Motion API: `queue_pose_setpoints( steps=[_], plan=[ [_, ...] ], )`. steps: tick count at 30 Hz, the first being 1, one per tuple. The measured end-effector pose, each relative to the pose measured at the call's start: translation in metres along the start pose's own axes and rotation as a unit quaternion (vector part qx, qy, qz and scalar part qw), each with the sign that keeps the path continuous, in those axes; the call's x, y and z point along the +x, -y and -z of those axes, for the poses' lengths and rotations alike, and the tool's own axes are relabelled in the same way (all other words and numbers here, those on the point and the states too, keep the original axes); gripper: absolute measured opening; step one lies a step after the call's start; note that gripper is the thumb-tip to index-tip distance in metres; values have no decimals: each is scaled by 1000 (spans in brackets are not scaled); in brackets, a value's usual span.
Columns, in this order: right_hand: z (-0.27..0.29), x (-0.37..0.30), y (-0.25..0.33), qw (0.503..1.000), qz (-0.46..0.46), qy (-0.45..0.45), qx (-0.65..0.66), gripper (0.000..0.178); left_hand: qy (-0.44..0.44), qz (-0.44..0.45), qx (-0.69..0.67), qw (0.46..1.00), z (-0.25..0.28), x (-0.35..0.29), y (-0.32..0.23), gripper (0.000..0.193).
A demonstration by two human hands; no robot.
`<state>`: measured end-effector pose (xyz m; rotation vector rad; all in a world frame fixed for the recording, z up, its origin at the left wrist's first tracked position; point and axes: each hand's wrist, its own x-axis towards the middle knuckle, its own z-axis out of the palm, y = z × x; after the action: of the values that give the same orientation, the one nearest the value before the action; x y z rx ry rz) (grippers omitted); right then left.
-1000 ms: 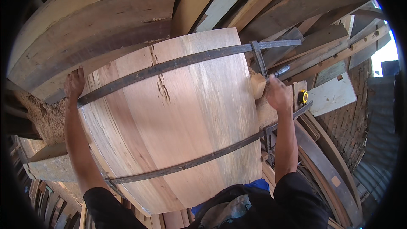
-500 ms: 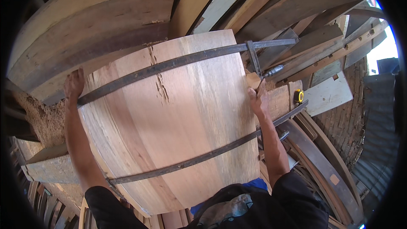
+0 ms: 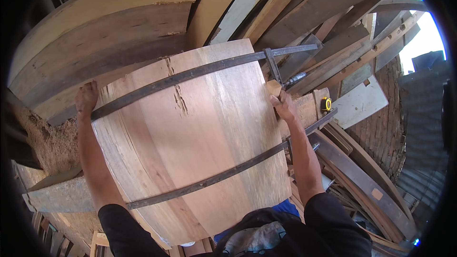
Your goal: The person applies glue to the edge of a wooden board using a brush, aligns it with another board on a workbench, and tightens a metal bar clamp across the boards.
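A broad wooden panel, made of joined boards with a split near its upper part, lies in front of me. Across it run two dark metal bar clamps, an upper one and a lower one. At the panel's right edge, just below the upper clamp's screw handle, my right hand is closed on a small wood block. Beyond the panel's left edge, beside the upper clamp's end, my left hand has its fingers curled; what they grip is hidden.
A yellow and black tape measure rests on a board to the right. Long planks lean at the back right, thick curved timbers at the back left. Sawdust lies heaped at left. Curved pieces stand at lower right.
The view has shifted slightly, so the panel's right side appears farther left. My right-hand fingers have closed in around the wood block. My left hand stays by the upper clamp's end.
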<state>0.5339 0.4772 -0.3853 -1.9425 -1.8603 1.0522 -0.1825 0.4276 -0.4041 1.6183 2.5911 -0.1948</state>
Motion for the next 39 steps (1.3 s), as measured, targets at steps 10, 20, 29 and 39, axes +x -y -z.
queue_pose_setpoints(
  steps=[10,20,29,39],
  plan=[
    [11,0,6,992,-70,64,-86,57,-13,12,-23,1000,23,-18,-19,51],
    [-8,-3,55,992,-91,8,-89,56,5,78,-30,996,31,-32,-23,52],
    [-45,4,63,965,-164,-168,-114,55,14,78,-31,996,36,-35,-35,52],
    [32,27,12,969,137,174,-114,37,29,72,-35,996,31,-31,-24,48]
  ],
)
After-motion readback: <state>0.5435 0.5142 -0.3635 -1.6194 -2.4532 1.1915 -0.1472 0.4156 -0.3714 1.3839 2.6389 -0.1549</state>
